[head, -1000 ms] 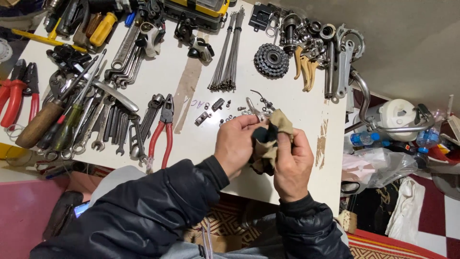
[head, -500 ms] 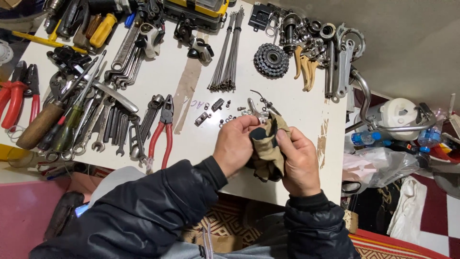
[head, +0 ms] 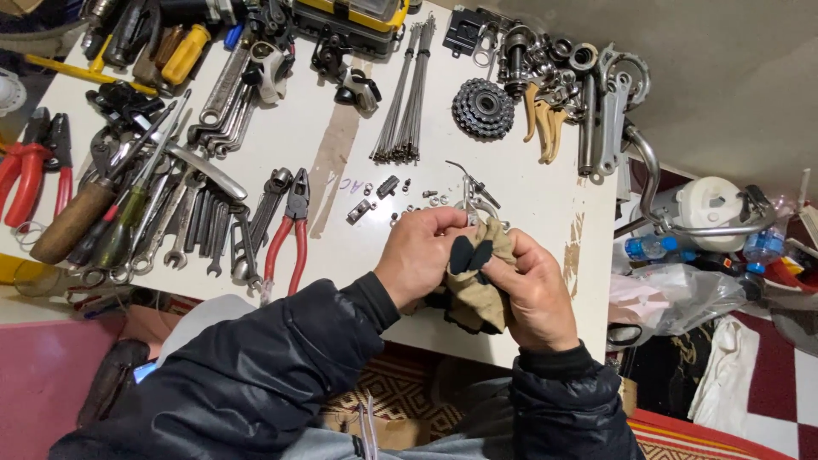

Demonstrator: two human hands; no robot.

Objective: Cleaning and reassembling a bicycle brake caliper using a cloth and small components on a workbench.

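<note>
At the 12 o'clock edge of the white counter [head: 358, 247], a yellow-and-black tool case [head: 354, 19] is lying with its lid shut, so its contents are hidden. At 3 o'clock, off the counter's edge, a clear plastic bag [head: 682, 294] is sitting beside blue-capped bottles [head: 648, 247]; what the bag is holding cannot be told.

Near the counter's 6 o'clock edge, the left hand [head: 422, 260] is curling its fingers closed around a tan rag [head: 477, 290], with the thumb pressing a small dark part [head: 469, 254] against the cloth. The right hand [head: 532, 290] is gripping the same rag from the 3 o'clock side, fingers folded over it. Both hands are touching each other across the cloth.

Just at 12 o'clock of the hands, a small metal brake caliper [head: 473, 196] and scattered nuts [head: 434, 200] are lying on the counter. Red-handled pliers [head: 290, 226] are resting at 9 o'clock of the hands, next to a row of spanners [head: 200, 226]. A freewheel cog [head: 483, 106] and a bundle of spokes [head: 405, 94] are lying toward 12 o'clock.
</note>
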